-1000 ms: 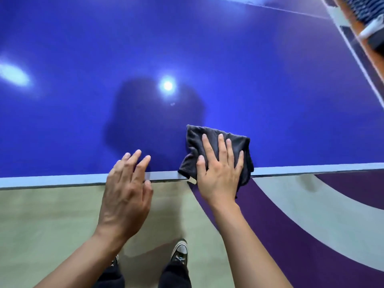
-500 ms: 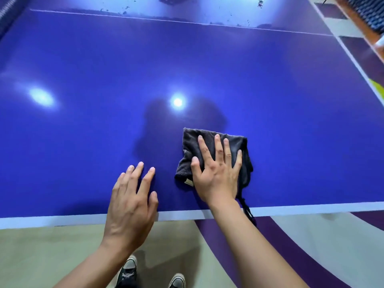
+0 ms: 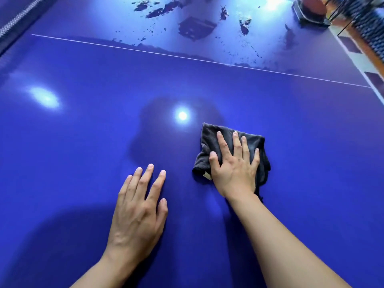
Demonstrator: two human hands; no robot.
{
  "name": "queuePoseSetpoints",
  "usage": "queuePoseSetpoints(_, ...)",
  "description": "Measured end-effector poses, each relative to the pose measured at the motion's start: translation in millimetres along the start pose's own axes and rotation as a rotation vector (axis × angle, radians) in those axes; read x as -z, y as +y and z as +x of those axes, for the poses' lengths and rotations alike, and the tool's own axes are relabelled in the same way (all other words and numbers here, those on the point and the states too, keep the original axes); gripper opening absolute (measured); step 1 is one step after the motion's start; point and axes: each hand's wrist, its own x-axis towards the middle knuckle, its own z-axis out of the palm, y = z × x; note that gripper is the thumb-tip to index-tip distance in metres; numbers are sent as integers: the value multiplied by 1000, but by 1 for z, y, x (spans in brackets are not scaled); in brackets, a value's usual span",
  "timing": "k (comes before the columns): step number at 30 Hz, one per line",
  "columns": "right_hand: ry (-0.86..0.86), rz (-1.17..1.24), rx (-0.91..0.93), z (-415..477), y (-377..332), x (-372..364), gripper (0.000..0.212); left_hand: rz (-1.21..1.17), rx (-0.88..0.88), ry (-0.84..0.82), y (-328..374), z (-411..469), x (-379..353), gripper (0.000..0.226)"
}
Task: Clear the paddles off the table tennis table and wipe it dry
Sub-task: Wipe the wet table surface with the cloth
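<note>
The right hand's fingers (image 3: 236, 144) lie straight and spread, pressing flat on a dark grey microfibre cloth (image 3: 214, 134). The right hand (image 3: 234, 171) covers most of the cloth, which is bunched along its right edge. Just beside it, the left hand (image 3: 137, 215) rests palm-down on the bare blue table tennis worktop (image 3: 83, 142), fingers straight and slightly apart, holding nothing.

Past the white line (image 3: 145, 51), water patches (image 3: 245, 23) and droplets cover the far strip. At the far right corner sits a red-brown rounded object (image 3: 311, 5), perhaps a paddle, but too blurred to be sure.

The cloth is only pinned, not gripped, so a long push toward the water could let it slip or roll under the palm. Once soaked, it would likely smear rather than dry. The leaning left hand could skid if it reaches wet surface.
</note>
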Motion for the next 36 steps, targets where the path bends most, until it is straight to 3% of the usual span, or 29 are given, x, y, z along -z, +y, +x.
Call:
queuePoseSetpoints(8,4,37,-10,175,-17,5,60,44,-13,-11,-21,121,-23,58)
queuePoseSetpoints(18,18,83,-88,301,-22,14,60,78,-44,75,-23,136,-38,59)
queuePoseSetpoints(26,-22,74,-117,290,-32,17,60,43,-18,-18,-24,134,-29,60)
queuePoseSetpoints(36,-24,79,68,111,-82,-3,60,0,20,-21,-26,73,1,59)
